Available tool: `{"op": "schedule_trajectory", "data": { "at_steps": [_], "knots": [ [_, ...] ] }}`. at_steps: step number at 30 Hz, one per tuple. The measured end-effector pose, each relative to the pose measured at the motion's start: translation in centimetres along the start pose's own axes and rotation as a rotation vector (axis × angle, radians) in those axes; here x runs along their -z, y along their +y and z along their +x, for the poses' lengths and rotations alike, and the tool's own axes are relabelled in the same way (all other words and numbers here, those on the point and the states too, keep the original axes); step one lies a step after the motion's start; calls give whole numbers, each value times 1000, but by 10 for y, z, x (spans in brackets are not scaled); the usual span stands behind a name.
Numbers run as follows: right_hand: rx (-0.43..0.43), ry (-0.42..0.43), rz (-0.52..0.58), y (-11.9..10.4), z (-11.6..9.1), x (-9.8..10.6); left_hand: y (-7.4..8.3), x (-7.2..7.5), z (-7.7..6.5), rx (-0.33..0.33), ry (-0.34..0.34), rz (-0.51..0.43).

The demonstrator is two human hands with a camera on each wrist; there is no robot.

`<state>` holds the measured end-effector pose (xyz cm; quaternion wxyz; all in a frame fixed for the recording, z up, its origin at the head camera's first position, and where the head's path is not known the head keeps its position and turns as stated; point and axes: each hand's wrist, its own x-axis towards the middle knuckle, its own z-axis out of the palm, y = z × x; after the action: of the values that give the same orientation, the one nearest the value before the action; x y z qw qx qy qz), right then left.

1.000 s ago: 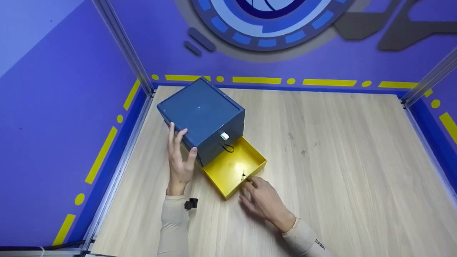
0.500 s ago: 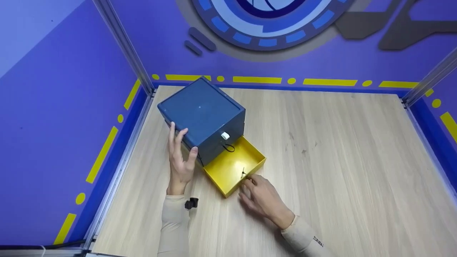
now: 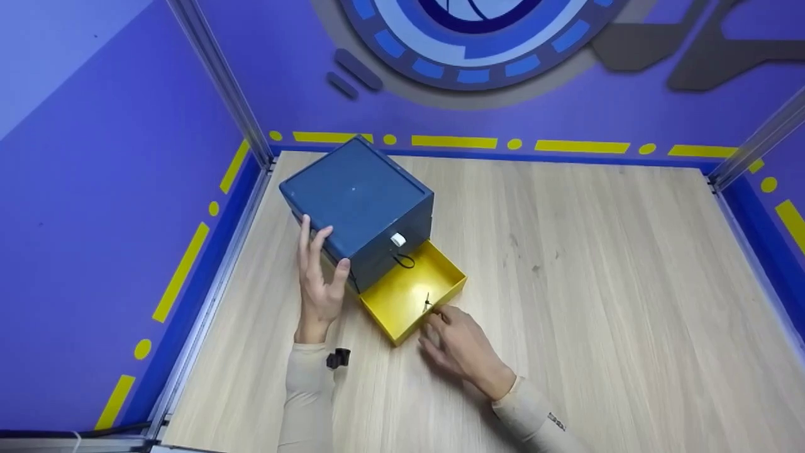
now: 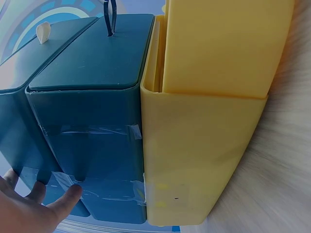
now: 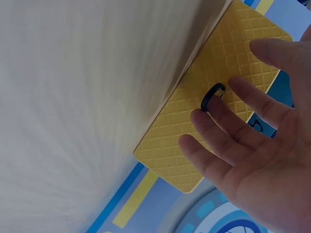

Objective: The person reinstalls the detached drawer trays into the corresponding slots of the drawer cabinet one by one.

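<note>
A stacked drawer unit has dark blue upper sections (image 3: 358, 195) and a yellow bottom section (image 4: 184, 155). From the bottom, a yellow drawer (image 3: 402, 296) sticks out partway, with nothing lying in it. My left hand (image 3: 319, 299) rests against the unit's left side, fingers spread and thumb near the front corner. At the drawer's front face, my right hand (image 3: 462, 346) has its fingertips touching the quilted yellow surface. In the right wrist view, one finger is at the small black pull loop (image 5: 210, 96); whether it passes through is hard to tell. Its fingers look extended.
Higher on the front are a white knob (image 3: 398, 240) and a black loop (image 3: 404, 261) above the drawer. Clear tape (image 4: 102, 189) crosses the blue side. The wooden tabletop (image 3: 604, 302) extends rightward, with purple panels (image 3: 503, 119) behind and at both sides.
The yellow drawer has slid slightly farther into the unit, and my right hand has moved with its front. My left hand stays against the unit's side.
</note>
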<state>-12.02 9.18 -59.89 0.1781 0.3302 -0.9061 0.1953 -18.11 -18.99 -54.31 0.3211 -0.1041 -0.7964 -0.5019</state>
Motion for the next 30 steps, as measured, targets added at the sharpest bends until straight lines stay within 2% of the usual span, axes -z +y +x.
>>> {"op": "schedule_trajectory", "data": {
  "at_steps": [11, 18, 30],
  "knots": [
    [-6, -2, -5, 1, 5, -2, 0, 0, 1, -23, 9, -26],
    [-23, -35, 7, 1, 7, -3, 0, -1, -1, -17, 17, -29],
    [-17, -19, -15, 4, 13, -6, -1, 0, -1, -6, 6, -13]
  ]
}}
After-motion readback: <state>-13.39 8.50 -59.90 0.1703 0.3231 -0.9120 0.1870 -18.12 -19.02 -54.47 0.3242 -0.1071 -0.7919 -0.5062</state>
